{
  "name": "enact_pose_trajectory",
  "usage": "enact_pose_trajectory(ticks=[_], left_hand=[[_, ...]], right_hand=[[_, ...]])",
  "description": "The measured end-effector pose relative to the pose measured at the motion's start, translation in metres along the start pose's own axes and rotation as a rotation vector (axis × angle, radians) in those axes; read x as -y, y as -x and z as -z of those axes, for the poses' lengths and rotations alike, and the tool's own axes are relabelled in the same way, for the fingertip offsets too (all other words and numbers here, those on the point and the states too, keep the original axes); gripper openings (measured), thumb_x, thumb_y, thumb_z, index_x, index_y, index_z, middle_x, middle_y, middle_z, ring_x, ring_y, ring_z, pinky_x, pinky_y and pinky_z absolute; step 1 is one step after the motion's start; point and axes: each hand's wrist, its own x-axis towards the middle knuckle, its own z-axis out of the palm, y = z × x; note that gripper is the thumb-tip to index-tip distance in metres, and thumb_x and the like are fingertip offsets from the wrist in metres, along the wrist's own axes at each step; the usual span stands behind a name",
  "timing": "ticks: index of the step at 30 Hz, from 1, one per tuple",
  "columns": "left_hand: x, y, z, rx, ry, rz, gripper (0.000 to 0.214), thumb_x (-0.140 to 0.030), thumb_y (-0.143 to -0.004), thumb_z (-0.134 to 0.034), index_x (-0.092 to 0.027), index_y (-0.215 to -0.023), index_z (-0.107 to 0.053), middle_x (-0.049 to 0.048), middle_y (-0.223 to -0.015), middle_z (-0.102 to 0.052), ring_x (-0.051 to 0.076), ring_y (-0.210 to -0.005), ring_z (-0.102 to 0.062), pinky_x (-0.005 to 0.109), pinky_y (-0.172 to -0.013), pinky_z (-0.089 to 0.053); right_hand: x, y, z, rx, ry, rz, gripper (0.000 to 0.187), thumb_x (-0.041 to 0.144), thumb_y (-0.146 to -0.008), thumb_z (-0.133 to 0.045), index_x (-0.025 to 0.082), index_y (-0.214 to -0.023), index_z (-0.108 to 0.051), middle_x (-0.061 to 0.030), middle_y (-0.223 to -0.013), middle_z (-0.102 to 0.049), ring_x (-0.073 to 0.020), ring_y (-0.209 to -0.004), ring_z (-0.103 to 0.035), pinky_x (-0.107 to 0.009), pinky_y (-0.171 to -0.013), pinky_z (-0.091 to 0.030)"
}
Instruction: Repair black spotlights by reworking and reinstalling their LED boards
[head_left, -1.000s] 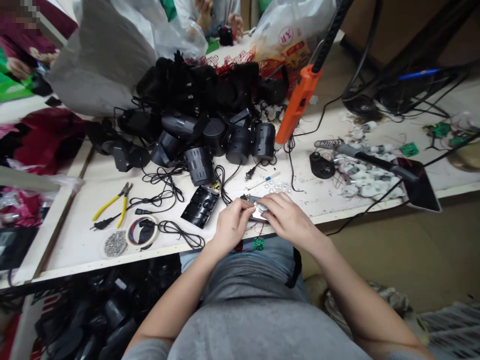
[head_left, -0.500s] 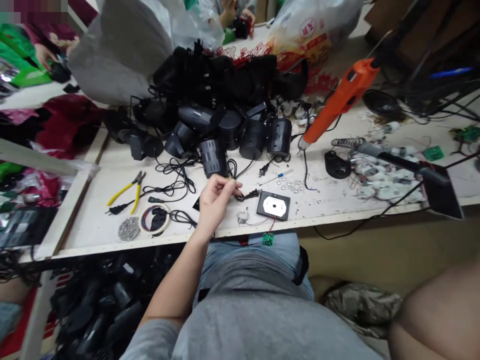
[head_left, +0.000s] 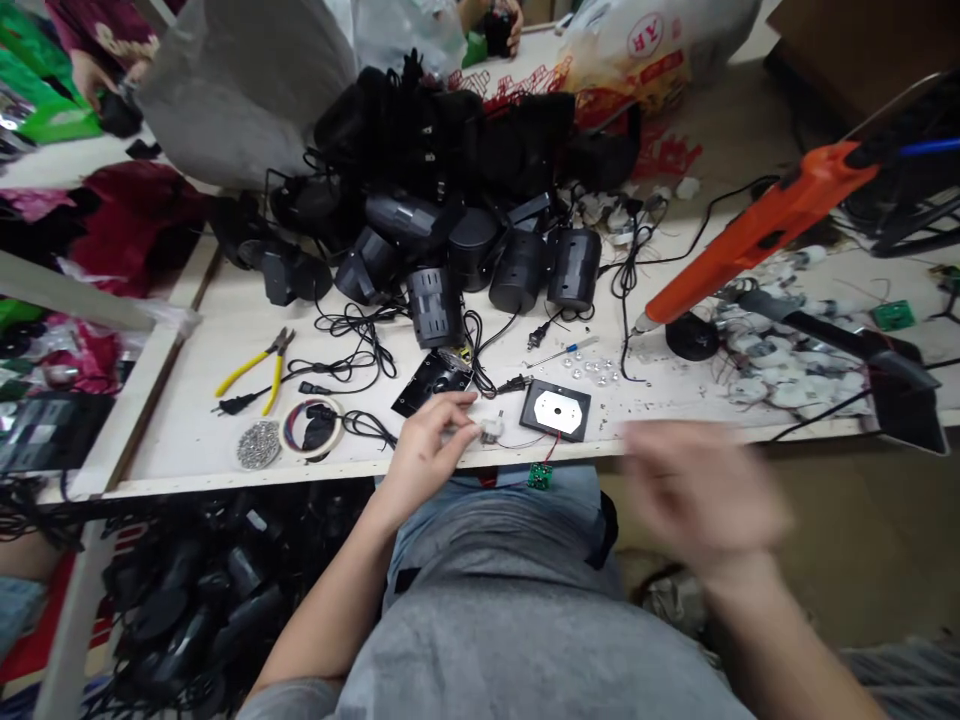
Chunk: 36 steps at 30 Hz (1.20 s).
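My left hand [head_left: 431, 445] is low over the bench, thumb and forefinger apart. Its thumb tip is beside a small white motor-like part [head_left: 492, 428]; whether they touch I cannot tell. A thin wire runs from that part toward a black rectangular plate [head_left: 531, 410] with a white centre. From the plate, red wires lead to a green circuit board [head_left: 539, 476] hanging over the bench edge. Behind my left hand lies an open black housing [head_left: 429, 385] beside a slotted black cylinder [head_left: 436, 310]. My right hand [head_left: 701, 490], smeared by motion, is in front of the bench edge at the right.
An orange electric screwdriver [head_left: 757, 240] hangs slanted at the right, near a pile of white parts [head_left: 757, 345]. Yellow-handled pliers [head_left: 259, 370], a tape roll [head_left: 287, 440] and a heap of screws [head_left: 259, 445] lie left. Black lamp-like housings [head_left: 517, 275] crowd the back.
My left hand has moved back from the black cable to beside the white part, uncovering the open housing. My right hand has come into view, and the orange screwdriver appears further right and more tilted.
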Motion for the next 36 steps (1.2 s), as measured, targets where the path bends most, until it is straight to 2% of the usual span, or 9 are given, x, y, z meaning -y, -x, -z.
enact_pose_trajectory(ticks=[3,7,11,17,23,26,29,31,36], left_hand=[[0.000,-0.002,0.000,-0.134,0.129,0.053,0.020,-0.033,-0.091,-0.068,-0.018,-0.079,-0.065,0.0107,-0.109,-0.073,0.021,-0.100,-0.071,0.032,-0.080,-0.057],[-0.004,-0.004,-0.001,-0.196,0.209,0.066,0.020,-0.035,-0.089,-0.071,-0.018,-0.080,-0.067,0.0080,-0.099,-0.074,0.019,-0.092,-0.071,0.028,-0.075,-0.056],[-0.006,-0.003,-0.007,-0.258,0.263,0.080,0.022,-0.037,-0.089,-0.072,-0.018,-0.078,-0.067,0.0068,-0.093,-0.074,0.018,-0.087,-0.070,0.027,-0.072,-0.056],[-0.001,-0.008,-0.023,-0.225,0.316,0.051,0.019,-0.035,-0.090,-0.072,-0.018,-0.080,-0.069,0.0062,-0.092,-0.073,0.018,-0.089,-0.069,0.028,-0.074,-0.057],[0.001,-0.009,-0.029,-0.228,0.351,0.037,0.017,-0.033,-0.090,-0.072,-0.018,-0.083,-0.069,0.0051,-0.089,-0.073,0.016,-0.085,-0.069,0.027,-0.075,-0.057],[0.001,-0.007,-0.026,-0.256,0.357,0.034,0.018,-0.033,-0.091,-0.072,-0.018,-0.082,-0.069,0.0046,-0.087,-0.073,0.016,-0.083,-0.069,0.027,-0.074,-0.056],[0.000,-0.006,-0.023,-0.316,0.348,0.038,0.018,-0.033,-0.091,-0.071,-0.018,-0.081,-0.068,0.0038,-0.085,-0.072,0.015,-0.081,-0.068,0.026,-0.072,-0.055],[-0.001,-0.008,-0.022,-0.341,0.324,0.035,0.018,-0.031,-0.091,-0.071,-0.018,-0.080,-0.067,0.0035,-0.085,-0.071,0.015,-0.081,-0.068,0.026,-0.071,-0.054],[-0.005,-0.019,-0.036,-0.146,0.153,-0.175,0.015,-0.026,-0.095,-0.066,-0.019,-0.082,-0.062,0.0057,-0.096,-0.074,0.017,-0.090,-0.069,0.031,-0.079,-0.056]], right_hand=[[0.017,-0.007,-0.057,0.197,0.192,0.280,0.034,0.012,-0.095,-0.050,0.027,-0.120,-0.069,-0.0095,-0.110,-0.071,-0.0237,-0.089,-0.064,-0.040,-0.075,-0.056],[0.023,-0.016,-0.096,0.358,0.446,0.260,0.033,0.008,-0.096,-0.048,0.020,-0.121,-0.066,-0.0109,-0.098,-0.064,-0.0236,-0.085,-0.054,-0.037,-0.071,-0.048],[0.010,-0.019,-0.091,0.396,0.422,0.207,0.023,0.010,-0.099,-0.046,0.017,-0.089,-0.066,-0.0073,-0.090,-0.057,-0.0186,-0.081,-0.052,-0.030,-0.070,-0.045],[0.009,-0.022,-0.086,0.408,0.503,0.131,0.029,0.021,-0.101,-0.047,0.016,-0.126,-0.061,-0.0094,-0.095,-0.057,-0.0217,-0.084,-0.055,-0.032,-0.070,-0.048],[0.023,-0.034,-0.102,0.415,0.615,-0.004,0.038,0.006,-0.096,-0.041,0.010,-0.130,-0.058,-0.0163,-0.094,-0.062,-0.0278,-0.085,-0.058,-0.037,-0.068,-0.048],[0.026,-0.039,-0.106,0.422,0.597,-0.047,0.035,0.005,-0.095,-0.042,0.014,-0.122,-0.061,-0.0152,-0.091,-0.064,-0.0265,-0.079,-0.061,-0.036,-0.064,-0.046],[0.023,-0.037,-0.098,0.436,0.533,-0.036,0.020,0.013,-0.097,-0.048,0.018,-0.109,-0.063,-0.0110,-0.090,-0.066,-0.0234,-0.078,-0.064,-0.034,-0.067,-0.049],[0.015,-0.033,-0.085,0.378,0.334,-0.072,0.013,0.024,-0.098,-0.054,0.020,-0.108,-0.059,-0.0086,-0.093,-0.069,-0.0210,-0.081,-0.067,-0.032,-0.071,-0.051],[-0.023,-0.025,-0.042,0.050,-0.471,-0.497,0.028,0.043,-0.090,-0.063,0.024,-0.106,-0.052,-0.0003,-0.081,-0.072,-0.0171,-0.070,-0.068,-0.030,-0.066,-0.052]])
